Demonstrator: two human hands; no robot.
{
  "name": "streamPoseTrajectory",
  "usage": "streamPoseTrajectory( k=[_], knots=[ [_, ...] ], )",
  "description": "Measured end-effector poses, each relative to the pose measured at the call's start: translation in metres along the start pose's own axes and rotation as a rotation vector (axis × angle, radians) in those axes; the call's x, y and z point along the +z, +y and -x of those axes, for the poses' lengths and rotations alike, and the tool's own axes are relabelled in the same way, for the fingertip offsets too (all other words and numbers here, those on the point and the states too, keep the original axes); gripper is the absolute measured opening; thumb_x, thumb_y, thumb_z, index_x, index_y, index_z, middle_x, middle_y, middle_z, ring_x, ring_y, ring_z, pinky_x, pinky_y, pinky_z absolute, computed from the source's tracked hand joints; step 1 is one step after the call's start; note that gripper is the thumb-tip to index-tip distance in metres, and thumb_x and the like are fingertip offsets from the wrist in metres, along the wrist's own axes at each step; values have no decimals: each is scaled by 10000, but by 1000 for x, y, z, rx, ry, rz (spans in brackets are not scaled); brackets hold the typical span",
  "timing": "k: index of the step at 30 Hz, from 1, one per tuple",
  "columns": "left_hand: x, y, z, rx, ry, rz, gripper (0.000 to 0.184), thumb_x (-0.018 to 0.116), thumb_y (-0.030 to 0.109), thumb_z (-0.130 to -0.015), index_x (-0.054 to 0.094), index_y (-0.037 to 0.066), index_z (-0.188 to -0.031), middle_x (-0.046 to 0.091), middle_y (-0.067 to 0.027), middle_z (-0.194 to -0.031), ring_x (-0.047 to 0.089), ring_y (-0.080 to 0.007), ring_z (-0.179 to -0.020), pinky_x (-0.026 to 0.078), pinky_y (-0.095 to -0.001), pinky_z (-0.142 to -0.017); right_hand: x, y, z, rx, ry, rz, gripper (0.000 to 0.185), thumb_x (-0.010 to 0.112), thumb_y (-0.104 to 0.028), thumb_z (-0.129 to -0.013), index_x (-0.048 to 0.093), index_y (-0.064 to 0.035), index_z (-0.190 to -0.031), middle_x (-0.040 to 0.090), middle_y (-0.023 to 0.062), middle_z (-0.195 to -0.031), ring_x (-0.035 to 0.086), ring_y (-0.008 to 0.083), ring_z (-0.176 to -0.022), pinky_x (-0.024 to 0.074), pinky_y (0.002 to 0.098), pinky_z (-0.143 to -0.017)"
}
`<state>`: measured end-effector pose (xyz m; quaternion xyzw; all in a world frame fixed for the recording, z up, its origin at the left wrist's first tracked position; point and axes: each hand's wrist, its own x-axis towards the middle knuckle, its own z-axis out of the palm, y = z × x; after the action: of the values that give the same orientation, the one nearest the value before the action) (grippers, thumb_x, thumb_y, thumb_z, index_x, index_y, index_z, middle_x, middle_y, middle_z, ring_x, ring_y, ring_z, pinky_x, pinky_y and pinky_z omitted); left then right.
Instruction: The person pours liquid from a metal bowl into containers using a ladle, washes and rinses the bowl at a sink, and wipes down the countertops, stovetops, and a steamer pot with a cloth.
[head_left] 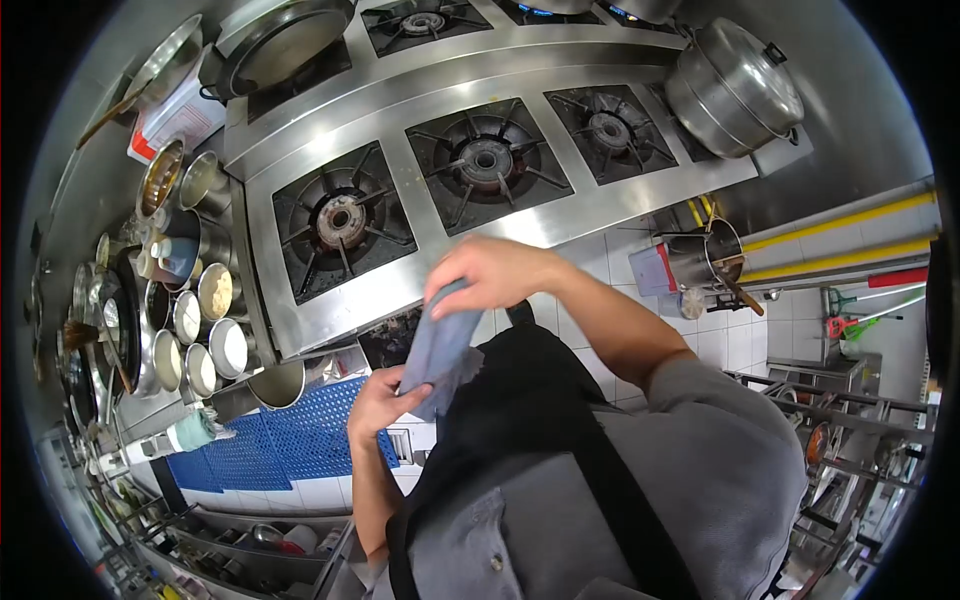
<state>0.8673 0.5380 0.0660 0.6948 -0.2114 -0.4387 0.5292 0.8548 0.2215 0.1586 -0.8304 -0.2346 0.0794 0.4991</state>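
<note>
A blue-grey cloth point(442, 345) hangs folded between my two hands, in front of the black apron point(500, 400). My right hand point(490, 275) grips its upper end, with the fingers curled over the fabric. Lower and to the left, my left hand point(385, 405) pinches the cloth's other edge between thumb and fingers. Both hands are over the front edge of the steel stove point(540, 225). The nearest burners are the left burner point(341, 221) and the middle burner point(486, 160), neither showing a flame.
A large lidded pot point(735, 90) stands at the stove's right end, a wide pan point(285, 50) at the back left. Tubs of seasonings point(229, 347) crowd the left side. Blue flames point(535, 11) show at the back. A pot with a wooden handle point(724, 240) is at right.
</note>
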Motion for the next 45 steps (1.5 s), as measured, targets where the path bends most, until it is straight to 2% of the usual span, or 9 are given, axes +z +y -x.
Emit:
streamPoseTrajectory(
  k=[10,12,14,19,25,29,37,40,45],
  knots=[
    [82,78,-118,-106,64,1170,356,602,222,-1005,592,11,-1291,668,-128,-1215,666,-232,-1069,529,-347,-936,40,4,75,207,309,278,294,721,-295,-898,739,-65,-1081,722,158,-1040,705,264,-948,525,339,-841],
    [99,77,-145,101,213,752,399,613,116,-982,557,23,-1366,635,-106,-1272,619,-187,-1123,495,-309,-967,35,11,98,308,243,255,367,727,-341,-894,734,-56,-1126,732,130,-1073,697,273,-992,518,368,-900],
    [117,89,-163,306,172,277,600,545,-63,-902,452,32,-1487,638,-80,-1294,617,-174,-1106,481,-297,-976,43,49,120,483,1115,-561,515,645,-435,-943,655,-29,-1259,711,102,-1165,679,289,-1054,518,429,-922],
    [201,122,-189,669,-167,-365,727,623,96,-914,310,104,-1569,425,-205,-1539,412,-339,-1429,346,-404,-1155,30,114,174,484,1499,-1261,655,371,-590,-1019,509,-86,-1413,626,121,-1291,606,277,-1173,472,486,-1005],
    [183,117,-201,378,-619,-271,678,660,229,-942,365,121,-1543,561,-176,-1429,543,-323,-1321,421,-380,-1109,-42,173,248,-39,1411,-1177,630,399,-519,-1038,453,-68,-1474,500,165,-1470,503,332,-1334,377,529,-1130],
    [146,6,-204,-42,-386,-310,506,621,289,-982,525,99,-1441,614,-141,-1378,614,-273,-1240,463,-356,-1055,-33,281,260,706,697,959,588,586,-158,-946,407,2,-1482,434,221,-1516,495,386,-1338,372,502,-1126],
    [134,-168,-105,-843,-101,-272,569,629,424,-942,588,60,-1377,717,-187,-1156,687,-271,-1046,513,-366,-942,-112,313,165,759,432,723,563,502,-102,-896,460,8,-1447,382,218,-1557,594,400,-1173,437,478,-1053],
    [140,-265,-38,-485,-301,-592,513,599,423,-961,634,69,-1331,700,-147,-1227,668,-261,-1098,516,-386,-947,-175,357,116,699,450,652,476,441,-109,-946,503,30,-1397,421,234,-1524,613,411,-1148,456,468,-1052],
    [173,-145,-52,-719,-77,-37,495,590,375,-964,585,123,-1391,720,-48,-1128,660,-189,-1001,523,-402,-860,-273,417,43,590,373,598,523,572,-34,-835,556,4,-1357,438,253,-1500,634,435,-1122,539,456,-964]
  ],
)
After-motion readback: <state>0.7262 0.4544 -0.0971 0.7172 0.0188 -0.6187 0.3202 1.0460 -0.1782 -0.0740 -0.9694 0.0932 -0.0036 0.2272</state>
